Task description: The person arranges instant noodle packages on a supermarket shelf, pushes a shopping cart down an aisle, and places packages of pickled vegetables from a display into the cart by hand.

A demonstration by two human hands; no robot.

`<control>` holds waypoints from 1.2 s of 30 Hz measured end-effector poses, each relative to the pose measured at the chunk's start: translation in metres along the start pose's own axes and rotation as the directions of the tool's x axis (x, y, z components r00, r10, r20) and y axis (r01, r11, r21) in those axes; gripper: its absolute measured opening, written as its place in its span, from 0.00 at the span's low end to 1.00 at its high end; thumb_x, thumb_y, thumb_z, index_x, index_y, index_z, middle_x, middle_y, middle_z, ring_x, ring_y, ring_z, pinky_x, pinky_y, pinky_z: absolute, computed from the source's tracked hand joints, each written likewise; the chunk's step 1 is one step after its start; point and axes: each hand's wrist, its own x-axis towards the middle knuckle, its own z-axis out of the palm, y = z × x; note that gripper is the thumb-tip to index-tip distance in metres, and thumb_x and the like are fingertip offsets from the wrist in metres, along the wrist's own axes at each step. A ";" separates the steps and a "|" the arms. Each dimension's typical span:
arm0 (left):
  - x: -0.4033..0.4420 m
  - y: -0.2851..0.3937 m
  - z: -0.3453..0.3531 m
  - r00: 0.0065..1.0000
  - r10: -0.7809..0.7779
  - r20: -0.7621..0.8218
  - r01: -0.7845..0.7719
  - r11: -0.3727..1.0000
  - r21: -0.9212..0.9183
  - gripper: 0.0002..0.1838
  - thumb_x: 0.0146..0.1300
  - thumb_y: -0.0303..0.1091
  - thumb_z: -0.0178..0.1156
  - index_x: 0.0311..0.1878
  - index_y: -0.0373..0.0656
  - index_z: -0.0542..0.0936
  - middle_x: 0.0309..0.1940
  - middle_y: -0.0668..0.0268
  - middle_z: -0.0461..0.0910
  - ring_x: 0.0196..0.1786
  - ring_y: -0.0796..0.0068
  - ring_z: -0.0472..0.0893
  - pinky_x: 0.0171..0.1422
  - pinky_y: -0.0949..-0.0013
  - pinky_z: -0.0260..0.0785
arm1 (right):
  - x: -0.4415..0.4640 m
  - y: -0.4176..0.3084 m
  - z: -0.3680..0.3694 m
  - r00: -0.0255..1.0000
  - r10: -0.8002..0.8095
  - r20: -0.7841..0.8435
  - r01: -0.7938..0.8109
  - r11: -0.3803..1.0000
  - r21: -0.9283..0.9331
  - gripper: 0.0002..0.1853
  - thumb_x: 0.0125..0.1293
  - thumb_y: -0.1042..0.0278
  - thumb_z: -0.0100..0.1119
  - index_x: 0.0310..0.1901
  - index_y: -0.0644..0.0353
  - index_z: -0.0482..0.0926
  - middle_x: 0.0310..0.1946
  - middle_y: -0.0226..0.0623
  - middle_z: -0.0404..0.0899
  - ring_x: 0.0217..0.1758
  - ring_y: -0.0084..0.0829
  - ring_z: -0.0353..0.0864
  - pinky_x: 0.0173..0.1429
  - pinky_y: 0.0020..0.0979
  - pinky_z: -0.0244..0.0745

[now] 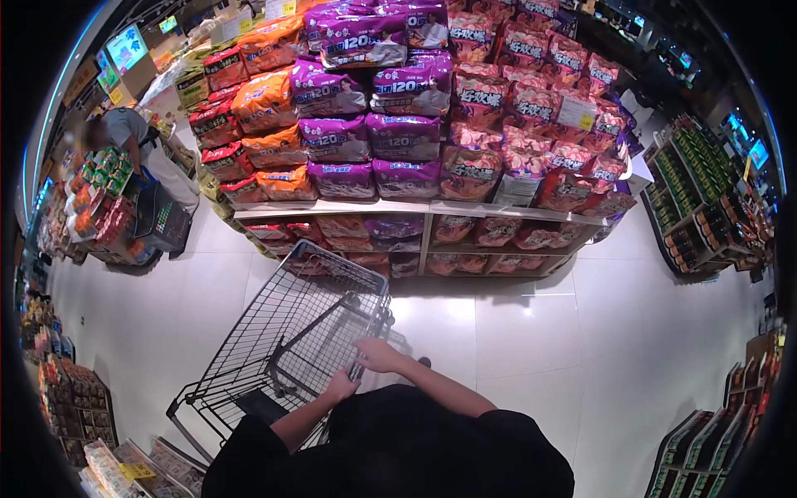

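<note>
A wire shopping cart [347, 263] stands slantwise in front of me, its basket bare of goods, one end close to the shelf front. My left hand [340, 386] is closed around the cart's near side rim. A little farther along that same side, my right hand [378, 355] also grips the rim, fingers curled over it. Part of the cart's near end is hidden by my left arm and black sleeve.
Ahead, a display shelf [349, 205] carries stacked purple noodle packs [336, 137], orange packs [267, 100] and pink-red bags [477, 100]. A person [133, 137] bends over a dark cart [162, 217] at left. More racks [693, 191] stand at right, on pale tiles [523, 332].
</note>
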 end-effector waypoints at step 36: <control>-0.147 0.020 0.110 0.923 0.079 0.378 -0.207 0.928 0.311 0.27 0.57 0.41 0.63 0.59 0.38 0.76 0.50 0.45 0.81 0.54 0.43 0.81 0.60 0.48 0.73 | -0.203 -0.099 0.111 0.849 0.515 -0.117 -0.520 0.779 -0.349 0.19 0.60 0.49 0.54 0.38 0.55 0.86 0.46 0.41 0.80 0.59 0.46 0.71 0.52 0.52 0.74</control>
